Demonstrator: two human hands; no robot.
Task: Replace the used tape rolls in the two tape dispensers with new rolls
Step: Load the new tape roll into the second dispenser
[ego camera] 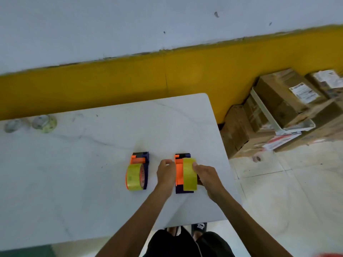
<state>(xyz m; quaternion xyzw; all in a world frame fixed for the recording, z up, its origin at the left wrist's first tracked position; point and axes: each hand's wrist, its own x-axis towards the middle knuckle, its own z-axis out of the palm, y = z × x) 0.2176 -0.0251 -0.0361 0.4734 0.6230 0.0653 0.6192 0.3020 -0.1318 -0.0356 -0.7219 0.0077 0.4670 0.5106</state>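
Observation:
Two orange-and-purple tape dispensers lie on the white table (92, 164). The left dispenser (146, 164) carries a yellowish tape roll (134, 178) on its hub. On the right dispenser (179, 171) sits another yellowish tape roll (189, 176), and my right hand (207, 176) grips that roll from the right side, thumb on top. My left hand (166, 173) rests against the left side of the right dispenser, fingers curled; whether it pinches anything is unclear. Two more tape rolls, one (44, 123) greenish and one (13, 125) paler, lie at the table's far left edge.
Stacked cardboard boxes (282, 101) stand on the tiled floor right of the table, with a small roll (257, 158) on the floor near them. A yellow-and-white wall runs behind the table. My feet in sandals show below the table's front edge.

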